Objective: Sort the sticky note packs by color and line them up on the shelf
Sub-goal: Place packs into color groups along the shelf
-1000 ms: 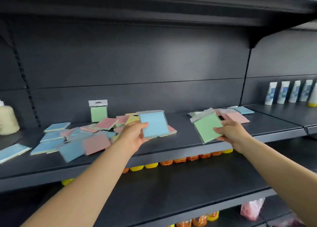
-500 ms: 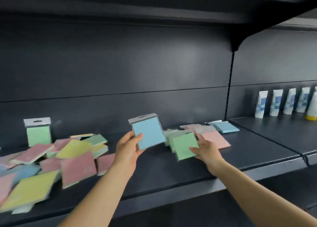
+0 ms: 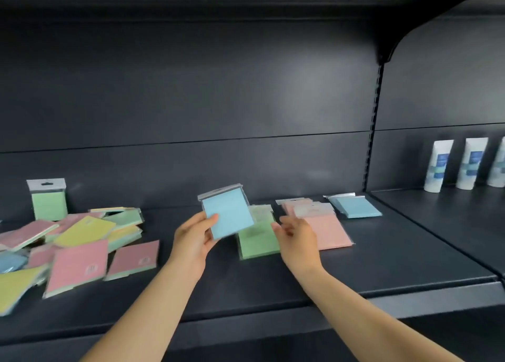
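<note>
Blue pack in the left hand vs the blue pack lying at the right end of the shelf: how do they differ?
The held blue pack is lifted off the shelf, tilted, gripped by the left hand; the shelf blue pack lies flat, untouched. The held one sits above the green stack; the other lies just right of the pink stack. Both are light blue, clear-wrapped, with a hang-tab header.

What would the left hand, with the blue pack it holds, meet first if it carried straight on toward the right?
Probably the right hand, whose fingers sit close beside the blue pack that the left hand holds up above the green stack. Depth between them is unclear.
</note>
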A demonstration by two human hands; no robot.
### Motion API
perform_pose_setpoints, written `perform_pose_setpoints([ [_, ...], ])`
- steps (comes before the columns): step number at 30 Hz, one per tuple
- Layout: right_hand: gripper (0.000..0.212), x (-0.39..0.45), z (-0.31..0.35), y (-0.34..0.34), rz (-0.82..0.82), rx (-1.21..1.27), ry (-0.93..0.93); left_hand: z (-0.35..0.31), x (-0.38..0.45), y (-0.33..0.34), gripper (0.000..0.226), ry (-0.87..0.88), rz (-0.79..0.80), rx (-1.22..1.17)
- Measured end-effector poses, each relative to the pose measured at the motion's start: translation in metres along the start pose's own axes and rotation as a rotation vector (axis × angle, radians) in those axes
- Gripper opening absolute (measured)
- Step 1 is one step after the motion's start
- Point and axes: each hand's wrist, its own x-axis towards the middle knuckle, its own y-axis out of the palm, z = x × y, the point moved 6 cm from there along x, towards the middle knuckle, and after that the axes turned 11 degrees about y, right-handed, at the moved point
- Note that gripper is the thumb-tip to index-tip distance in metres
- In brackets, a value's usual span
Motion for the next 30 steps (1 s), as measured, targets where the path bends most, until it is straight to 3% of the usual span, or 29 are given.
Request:
perform_pose_setpoints([
  [5,0.03,-0.025,0.001,-0.024,0.198,0.288,0.061,0.004,-0.039,0.023,0.02,-0.022,0.099,0.093],
  [9,0.012,-0.051,-0.001,-0.064,0.241,0.347,0.1,0.014,-0.079,0.057,0.024,-0.054,0.189,0.1],
  [21,0.012,-0.061,-0.062,-0.207,0.016,0.251,0.148,0.068,-0.156,0.185,0.023,-0.036,0.269,0.224],
  [30,0.01,0.036,-0.103,-0.244,-0.07,0.246,0.204,0.118,-0.103,0.273,0.023,0.152,0.25,0.446],
])
